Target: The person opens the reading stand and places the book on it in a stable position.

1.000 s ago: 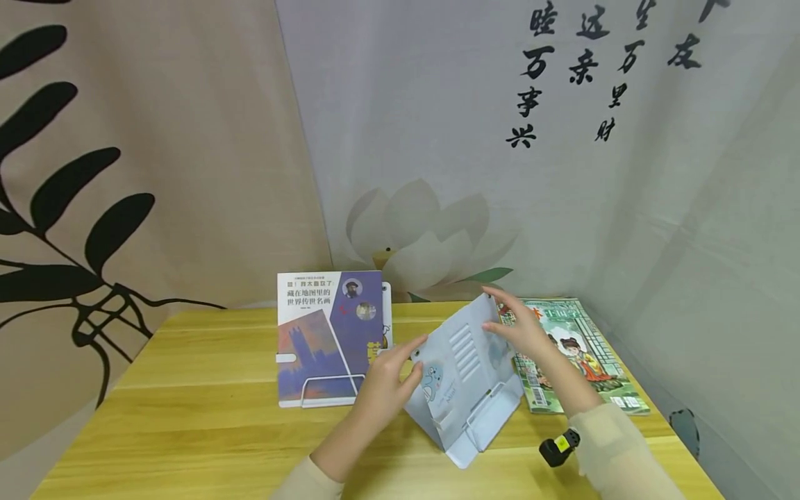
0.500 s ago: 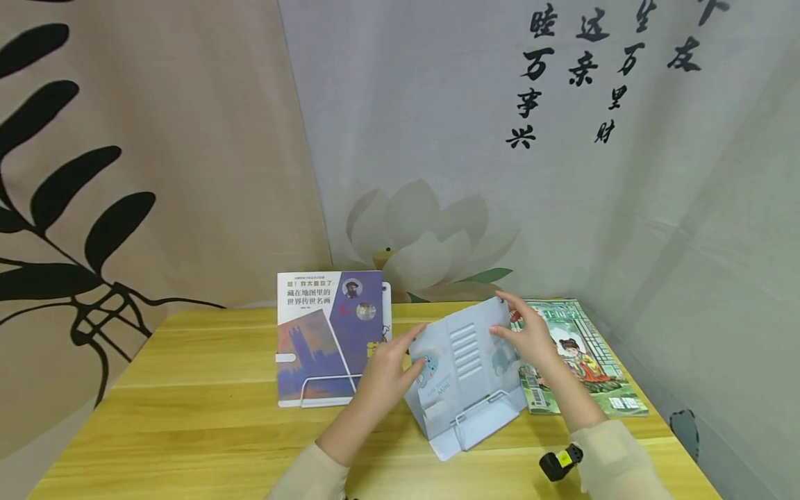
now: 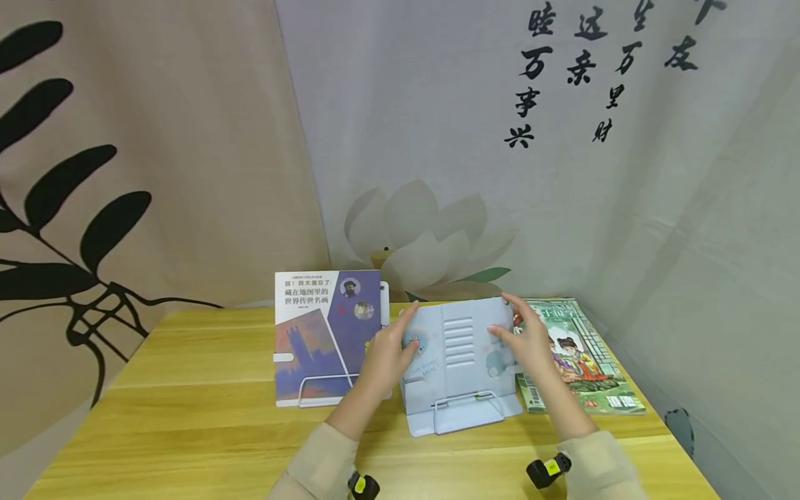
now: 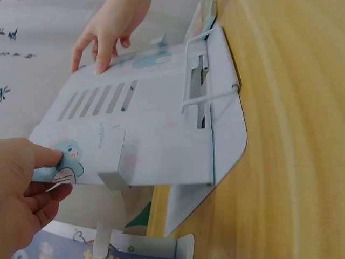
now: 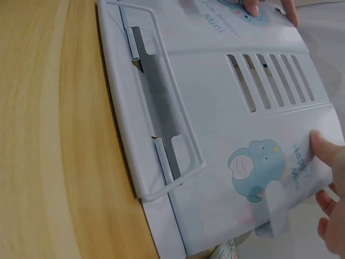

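Observation:
A pale blue book stand [image 3: 459,347] with slots, cartoon dinosaurs and a wire page holder [image 5: 178,113] stands tilted back on the wooden table. My left hand [image 3: 386,357] pinches its left edge, thumb on the printed front and fingers behind, as the left wrist view shows. On the opposite edge my right hand [image 3: 530,340] does the same, its thumb [image 5: 326,148] pressing beside the "Happy Mini" print. The base plate [image 4: 229,113] lies flat on the table at the front. Fingers behind the panel are partly hidden.
To the left, a purple book [image 3: 328,333] leans upright on another stand with a wire holder. Right of the blue stand lies a green illustrated magazine [image 3: 587,361], partly behind my right hand. A printed curtain [image 3: 425,139] hangs behind the wooden table [image 3: 200,403].
Both hands have turned the book stand from an angled position to face nearly straight forward. Its front edge has swung back and left, and both hands keep their hold.

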